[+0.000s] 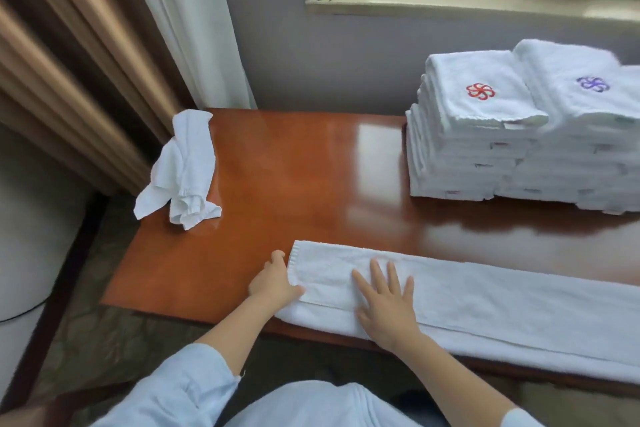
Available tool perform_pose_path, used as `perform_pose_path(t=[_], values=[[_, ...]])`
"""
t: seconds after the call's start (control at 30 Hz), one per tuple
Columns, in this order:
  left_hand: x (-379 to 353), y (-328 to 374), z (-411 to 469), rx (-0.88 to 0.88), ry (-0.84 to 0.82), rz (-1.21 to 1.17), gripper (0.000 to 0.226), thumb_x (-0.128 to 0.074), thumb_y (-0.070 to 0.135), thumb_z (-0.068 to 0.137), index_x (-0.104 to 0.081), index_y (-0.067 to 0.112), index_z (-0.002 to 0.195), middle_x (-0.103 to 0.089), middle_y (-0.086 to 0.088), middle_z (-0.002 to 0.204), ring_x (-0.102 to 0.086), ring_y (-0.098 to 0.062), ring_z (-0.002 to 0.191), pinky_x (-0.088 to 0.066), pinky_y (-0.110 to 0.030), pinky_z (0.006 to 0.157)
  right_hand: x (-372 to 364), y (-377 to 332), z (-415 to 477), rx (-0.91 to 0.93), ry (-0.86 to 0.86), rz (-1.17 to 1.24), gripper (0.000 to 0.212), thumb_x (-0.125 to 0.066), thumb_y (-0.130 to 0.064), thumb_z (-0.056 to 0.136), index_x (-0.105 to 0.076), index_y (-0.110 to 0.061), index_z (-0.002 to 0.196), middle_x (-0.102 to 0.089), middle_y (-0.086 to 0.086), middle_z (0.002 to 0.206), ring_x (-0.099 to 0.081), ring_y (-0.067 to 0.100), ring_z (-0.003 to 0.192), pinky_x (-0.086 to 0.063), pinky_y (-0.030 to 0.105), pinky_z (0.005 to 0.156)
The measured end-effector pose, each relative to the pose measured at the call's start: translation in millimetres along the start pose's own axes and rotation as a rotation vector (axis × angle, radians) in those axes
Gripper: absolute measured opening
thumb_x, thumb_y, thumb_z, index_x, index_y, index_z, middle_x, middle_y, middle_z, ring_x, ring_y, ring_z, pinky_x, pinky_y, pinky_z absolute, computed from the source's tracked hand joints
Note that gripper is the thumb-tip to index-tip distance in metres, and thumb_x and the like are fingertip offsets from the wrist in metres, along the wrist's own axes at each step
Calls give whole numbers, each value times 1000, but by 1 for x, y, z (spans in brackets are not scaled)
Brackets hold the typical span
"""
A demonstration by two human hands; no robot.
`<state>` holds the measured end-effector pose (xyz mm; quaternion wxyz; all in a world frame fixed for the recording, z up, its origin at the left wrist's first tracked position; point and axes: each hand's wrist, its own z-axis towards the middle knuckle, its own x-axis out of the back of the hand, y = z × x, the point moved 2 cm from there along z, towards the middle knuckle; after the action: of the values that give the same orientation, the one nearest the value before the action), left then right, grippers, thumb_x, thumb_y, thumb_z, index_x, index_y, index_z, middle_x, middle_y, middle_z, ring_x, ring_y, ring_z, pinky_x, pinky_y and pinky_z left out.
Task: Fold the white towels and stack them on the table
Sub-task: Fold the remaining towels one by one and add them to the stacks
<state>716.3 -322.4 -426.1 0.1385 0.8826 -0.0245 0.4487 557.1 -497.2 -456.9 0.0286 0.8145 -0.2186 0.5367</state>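
Observation:
A long white towel point(502, 302), folded lengthwise into a strip, lies along the near edge of the glossy wooden table point(294, 177) and runs out of view at the right. My left hand point(275, 282) grips the strip's left end, thumb on top. My right hand point(388, 302) presses flat on the towel just right of it, fingers spread. Two stacks of folded white towels stand at the back right: one point(474, 135) topped with a red emblem, the other point(581, 135) with a purple emblem.
A crumpled white cloth point(183, 170) lies on the table's far left corner, partly hanging over the edge. Curtains point(104, 45) hang at the left, and a window sill point(450, 3) runs above the table. A pale seat point(27, 218) stands at the left.

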Motion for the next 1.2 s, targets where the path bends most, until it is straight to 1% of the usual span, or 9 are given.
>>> perform_pose_path(t=[0.13,0.3,0.5,0.67,0.73,0.83,1.03,1.13,1.2], values=[[6,-7,21,3,-122,-89,64,-75,41,76,-35,20,122,-57,6,100,-58,-9,80,-45,-26,59,-1,-6,4,-16,-56,65,71,-38,-32,97,3,-48,153,31,1,160,37,33,142,23,62,109],[4,-7,31,-39,-255,-393,25,-74,30,80,-52,18,75,-58,7,71,-54,-6,57,-40,-20,49,3,0,6,-9,-137,160,57,-23,-55,102,3,-50,153,37,-5,157,48,22,134,35,53,102],[18,5,17,-108,-319,-594,25,-68,18,86,-62,18,111,-69,-1,109,-67,-19,97,-56,-39,86,11,1,7,-20,-181,324,53,-29,-45,103,-12,-49,153,27,-7,161,42,19,139,33,52,105],[34,47,-10,-287,-502,-563,30,-63,22,81,-59,26,111,-69,2,98,-65,-12,85,-49,-25,65,42,8,-1,-87,-199,755,45,-36,-40,102,-43,-40,146,-16,-9,164,1,15,153,5,48,122],[40,74,-22,-374,-528,-540,33,-62,24,78,-56,14,109,-61,1,85,-59,-10,74,-45,-23,60,64,15,-13,-152,-207,1119,42,-45,-48,97,-53,-40,137,-42,-16,151,-35,9,142,-26,36,115],[35,123,-45,-460,-582,-539,22,-61,23,77,-53,15,96,-54,1,79,-55,-10,69,-46,-24,60,87,30,-32,-137,-244,1467,49,-52,-64,89,-60,-38,130,-64,-12,130,-62,13,118,-48,38,101],[1,212,-85,-486,-691,-537,64,-64,16,80,-42,22,140,-69,-11,89,-63,-16,73,-58,-31,80,111,91,-71,-180,-126,1666,54,-56,-67,83,-71,-28,119,-71,5,118,-70,20,98,-56,30,77],[-23,244,-95,-471,-718,-565,81,-52,10,82,-22,29,155,-53,-4,73,-51,-14,64,-49,-24,66,111,130,-89,-203,-95,1683,47,-60,-49,89,-68,-19,123,-70,9,116,-69,18,100,-54,27,78],[-40,261,-100,-440,-709,-620,80,-43,3,81,-23,29,154,-48,2,64,-44,-10,57,-41,-22,56,110,147,-98,-237,-39,1627,22,-62,-29,89,-75,-19,103,-74,6,97,-71,15,88,-52,23,69]])
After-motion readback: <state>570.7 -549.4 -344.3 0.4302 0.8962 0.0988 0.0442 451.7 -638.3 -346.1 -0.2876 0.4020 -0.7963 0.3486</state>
